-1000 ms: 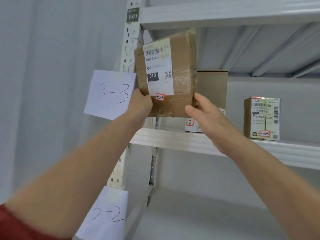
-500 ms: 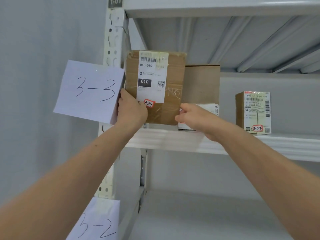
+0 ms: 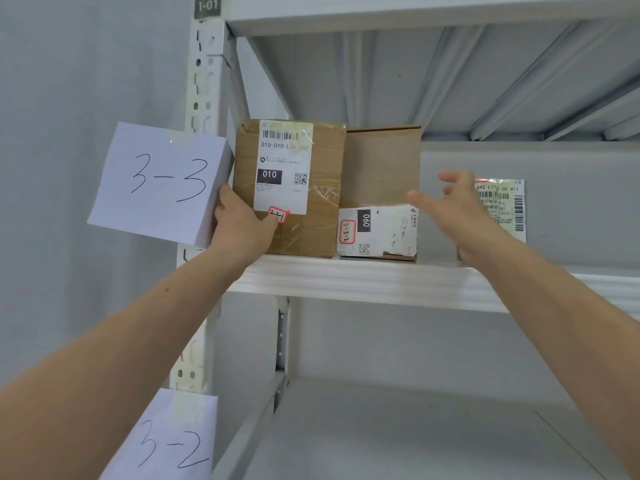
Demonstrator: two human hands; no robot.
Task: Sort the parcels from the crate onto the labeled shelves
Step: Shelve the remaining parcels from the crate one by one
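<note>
Parcel 010 [image 3: 304,188] stands upright at the left end of the 3-3 shelf [image 3: 381,278], its base on the shelf just behind the front edge, its left side close to the upright post [image 3: 204,81]; brown carton, taped, white shipping label on the front, red-bordered sticker [image 3: 278,214] at the label's bottom edge; left hand [image 3: 242,230] has its grip clamped on the parcel's lower left corner, thumb across the front face with its tip at the sticker, fingers round the left side out of sight; right hand [image 3: 457,213] is off the parcel, raised in the air over the middle of the shelf, grip apart, fingers spread, holding nothing, motion-blurred; plain brown box [image 3: 381,164] sits touching or just beside the parcel's right side, set a little further back; white 060 label [image 3: 377,232] with a 3-3-2 sticker covers its lower front, cannot tell if that is a separate packet; third parcel [image 3: 502,209] stands further right on the same shelf, apart from the box, partly hidden behind the right hand; paper sign 3-3 [image 3: 159,181] is taped to the post beside the shelf's left end; paper sign 3-2 [image 3: 166,441] hangs lower on the post by the lower shelf [image 3: 415,427]; dark tag 1-01 [image 3: 207,5] is at the top of the post.
</note>
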